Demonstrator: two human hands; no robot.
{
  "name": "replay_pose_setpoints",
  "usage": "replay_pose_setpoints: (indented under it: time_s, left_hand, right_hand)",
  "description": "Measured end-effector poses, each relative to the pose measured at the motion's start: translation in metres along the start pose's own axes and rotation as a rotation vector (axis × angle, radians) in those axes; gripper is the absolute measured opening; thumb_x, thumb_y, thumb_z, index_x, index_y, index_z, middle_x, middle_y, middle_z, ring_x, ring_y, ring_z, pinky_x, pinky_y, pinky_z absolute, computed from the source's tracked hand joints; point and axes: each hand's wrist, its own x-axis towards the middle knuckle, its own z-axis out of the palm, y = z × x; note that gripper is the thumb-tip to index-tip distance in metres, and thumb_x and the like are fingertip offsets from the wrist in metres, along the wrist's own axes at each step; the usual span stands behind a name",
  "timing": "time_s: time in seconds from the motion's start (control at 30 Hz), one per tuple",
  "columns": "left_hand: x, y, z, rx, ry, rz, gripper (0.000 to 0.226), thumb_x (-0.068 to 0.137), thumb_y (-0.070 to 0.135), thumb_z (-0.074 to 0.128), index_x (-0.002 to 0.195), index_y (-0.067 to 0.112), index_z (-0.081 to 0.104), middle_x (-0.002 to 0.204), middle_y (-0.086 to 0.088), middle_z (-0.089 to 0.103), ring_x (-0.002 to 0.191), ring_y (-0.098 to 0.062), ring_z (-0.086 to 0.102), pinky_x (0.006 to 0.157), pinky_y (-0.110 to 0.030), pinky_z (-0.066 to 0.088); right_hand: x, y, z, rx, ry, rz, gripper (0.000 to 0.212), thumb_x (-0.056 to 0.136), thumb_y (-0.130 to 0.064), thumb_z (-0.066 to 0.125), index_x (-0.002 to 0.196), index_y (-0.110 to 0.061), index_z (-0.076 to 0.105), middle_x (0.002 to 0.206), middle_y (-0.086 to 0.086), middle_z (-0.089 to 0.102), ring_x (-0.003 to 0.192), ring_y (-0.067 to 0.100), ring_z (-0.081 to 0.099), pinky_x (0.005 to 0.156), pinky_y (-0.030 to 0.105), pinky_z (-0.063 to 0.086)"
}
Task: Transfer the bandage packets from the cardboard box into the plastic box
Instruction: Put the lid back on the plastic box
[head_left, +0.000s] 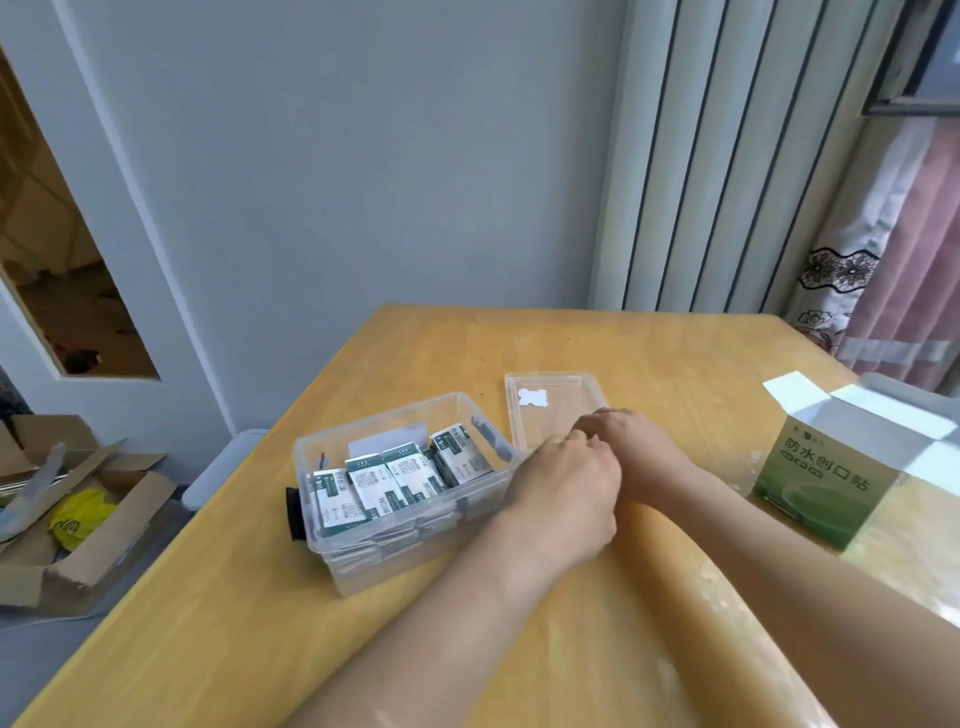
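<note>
Grip of both hands is hard to read: the left hand (566, 483) and the right hand (631, 447) meet with their fingers curled toward each other and their backs to the camera. Anything pinched between them is hidden, so I cannot tell whether they hold a packet or nothing. Both bare forearms reach in from the near edge across the yellow wooden bench (467, 649).

Just left of the hands stands the clear plastic box (395, 551), open at the top. Many white and green bandage packets (395, 478) already sit inside it, upright in rows on top, with more layers showing dimly through the wall below. It looks well filled, so most of the transfer appears done. A small black object (295, 514) rests against the box's left end; what it is cannot be made out.

Beyond the hands, the box's clear lid (550, 400) lies flat on the bench, its near edge covered by the fingers.

To the right, well apart from the plastic box, stands the green cardboard box (831, 478) with its white flaps open. Its inside is turned away from the camera, so any packets left in it cannot be seen.

Farther off are a grey wall, a ribbed white radiator (727, 156), a pink curtain (893, 249), and torn cartons (78, 509) on the floor at left.
</note>
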Motion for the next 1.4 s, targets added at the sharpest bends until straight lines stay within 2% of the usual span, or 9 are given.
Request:
replay_pose_setpoints:
  time_s: [0.13,0.27,0.43,0.5,0.63,0.83,1.07,1.23,1.4]
  left_hand:
    - [0.007,0.003,0.022,0.046,-0.102,-0.127,0.043,0.089,0.008,0.059,0.130,0.006,0.043,0.127,-0.012,0.050,0.115,-0.028,0.051,0.087,-0.033,0.043]
    - [-0.002,0.009,0.026,0.134,-0.023,-0.036,0.028,0.087,0.000,0.056,0.112,0.011,0.057,0.110,-0.007,0.059,0.104,-0.028,0.059,0.068,-0.033,0.039]
    - [-0.023,0.011,0.020,0.080,0.085,0.018,0.032,0.051,0.000,0.072,0.069,0.019,0.054,0.066,0.003,0.056,0.055,-0.022,0.060,0.044,-0.024,0.023]
    - [-0.028,0.009,0.016,0.011,0.176,-0.035,0.018,0.076,0.005,0.060,0.083,0.021,0.054,0.080,0.002,0.061,0.069,-0.028,0.062,0.049,-0.030,0.029]
    - [-0.046,0.001,-0.006,-0.261,0.431,-0.122,0.005,0.093,0.020,0.055,0.091,0.025,0.055,0.095,0.006,0.068,0.086,-0.025,0.062,0.065,-0.035,0.045]
    - [-0.070,-0.030,-0.040,-1.144,0.437,-0.395,0.017,0.093,0.003,0.057,0.082,0.016,0.058,0.069,0.003,0.066,0.064,-0.011,0.061,0.054,-0.027,0.046]
    - [-0.112,-0.100,-0.060,-1.645,0.427,-0.588,0.016,0.094,0.001,0.051,0.082,0.007,0.060,0.073,-0.004,0.068,0.057,-0.011,0.064,0.040,-0.017,0.028]
    - [-0.128,-0.132,-0.057,-1.601,0.453,-0.734,0.012,0.090,0.002,0.057,0.081,0.003,0.064,0.065,-0.007,0.067,0.050,-0.012,0.063,0.039,-0.014,0.040]
    - [-0.131,-0.142,-0.044,-1.246,0.482,-0.833,0.008,0.086,0.008,0.063,0.086,0.004,0.070,0.063,-0.008,0.063,0.052,-0.016,0.057,0.053,-0.024,0.049]
  right_hand:
    - [-0.022,0.013,-0.014,0.228,-0.082,0.001,0.017,0.083,-0.016,0.057,0.095,-0.019,0.068,0.090,-0.008,0.065,0.085,0.015,0.060,0.066,0.015,0.043]
    - [-0.042,0.026,-0.027,0.512,-0.197,0.011,0.010,0.081,-0.014,0.063,0.083,-0.022,0.069,0.081,-0.007,0.070,0.076,0.011,0.061,0.068,0.020,0.047]
    - [-0.063,0.034,-0.021,1.011,0.381,0.312,0.011,0.092,-0.016,0.061,0.098,-0.020,0.069,0.105,0.002,0.069,0.101,0.015,0.060,0.086,0.026,0.047]
    - [-0.068,0.034,-0.024,1.211,0.482,0.430,0.025,0.094,-0.033,0.059,0.117,-0.025,0.063,0.122,-0.004,0.061,0.117,0.014,0.052,0.097,0.034,0.041]
    - [-0.074,0.024,-0.032,1.629,0.172,0.493,0.055,0.092,-0.058,0.046,0.142,-0.035,0.043,0.135,-0.011,0.050,0.128,0.009,0.041,0.107,0.045,0.025]
    - [-0.060,-0.022,-0.057,1.468,0.161,0.294,0.026,0.094,-0.027,0.060,0.119,-0.020,0.065,0.090,-0.004,0.070,0.091,0.012,0.063,0.085,0.032,0.044]
    - [-0.023,-0.080,-0.060,1.275,0.064,0.315,0.041,0.091,-0.031,0.064,0.129,-0.019,0.057,0.107,0.004,0.065,0.091,0.015,0.060,0.076,0.029,0.049]
    - [-0.012,-0.098,-0.045,1.024,0.152,0.311,0.031,0.086,-0.021,0.071,0.112,-0.005,0.068,0.086,0.006,0.067,0.059,0.009,0.049,0.046,0.012,0.036]
    - [-0.007,-0.104,-0.034,0.756,0.126,0.281,0.020,0.081,-0.028,0.074,0.085,-0.009,0.076,0.076,0.006,0.068,0.063,0.016,0.053,0.056,0.025,0.039]
